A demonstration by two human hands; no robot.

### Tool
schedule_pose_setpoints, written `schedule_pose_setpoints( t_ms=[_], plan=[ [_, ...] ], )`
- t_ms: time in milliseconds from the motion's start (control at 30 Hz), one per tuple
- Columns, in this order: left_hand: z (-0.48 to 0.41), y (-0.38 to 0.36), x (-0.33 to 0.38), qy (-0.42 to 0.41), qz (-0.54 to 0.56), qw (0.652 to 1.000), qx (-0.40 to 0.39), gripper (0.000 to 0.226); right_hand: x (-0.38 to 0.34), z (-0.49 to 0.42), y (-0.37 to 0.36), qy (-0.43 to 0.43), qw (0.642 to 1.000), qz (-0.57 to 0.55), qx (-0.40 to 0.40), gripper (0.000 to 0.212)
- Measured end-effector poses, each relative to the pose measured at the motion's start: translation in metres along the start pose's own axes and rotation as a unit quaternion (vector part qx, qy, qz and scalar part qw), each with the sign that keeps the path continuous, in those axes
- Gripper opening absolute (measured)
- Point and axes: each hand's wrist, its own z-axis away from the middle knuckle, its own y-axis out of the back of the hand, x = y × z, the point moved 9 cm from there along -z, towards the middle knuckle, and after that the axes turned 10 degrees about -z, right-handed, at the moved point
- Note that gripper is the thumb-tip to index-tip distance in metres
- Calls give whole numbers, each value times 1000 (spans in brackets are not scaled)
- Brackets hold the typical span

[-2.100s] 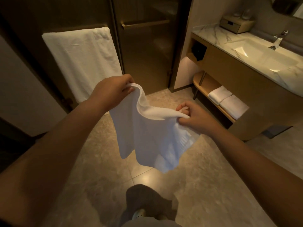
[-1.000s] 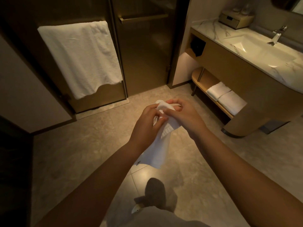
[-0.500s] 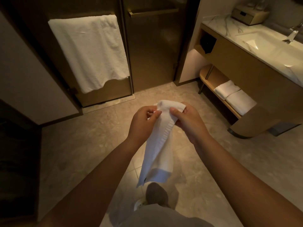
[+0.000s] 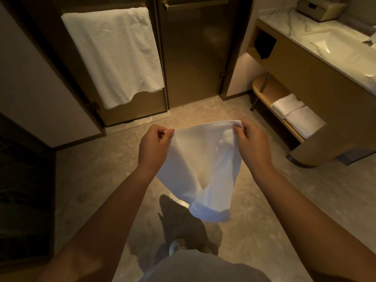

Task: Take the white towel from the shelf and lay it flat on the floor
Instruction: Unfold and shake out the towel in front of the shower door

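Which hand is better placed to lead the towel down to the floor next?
Neither clearly: left hand and right hand each pinch a top corner of the white towel at level height, so probably both lower together.

We stand on a beige stone floor [image 4: 85, 176] in dim, warm light. At twelve o'clock, bronze glass doors [image 4: 193, 51]; at eleven, a hanging towel [image 4: 114, 53]; at two, a marble-topped vanity [image 4: 317, 64] with lit sink [image 4: 341, 45].

The towel [image 4: 201, 169] is soft, matt white cloth. The floor [image 4: 101, 169] is glossy stone tile. The counter [image 4: 289, 23] is veined polished marble, the shelf [image 4: 262, 92] smooth wood.
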Motion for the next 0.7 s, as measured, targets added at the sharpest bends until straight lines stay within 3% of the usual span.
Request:
schedule_pose_setpoints(
  t_ms=[167,467,700],
  plan=[
    [-8,17,-17,34,12,999,18,16,16,-5,15,-49,998,12,26,25],
    [-25,39,-42,65,30,997,39,20,30,-11,24,-62,996,44,56,26],
    [-21,1,-38,58,101,991,-58,10,16,-6,-27,-42,998,55,-2,22]
  ],
)
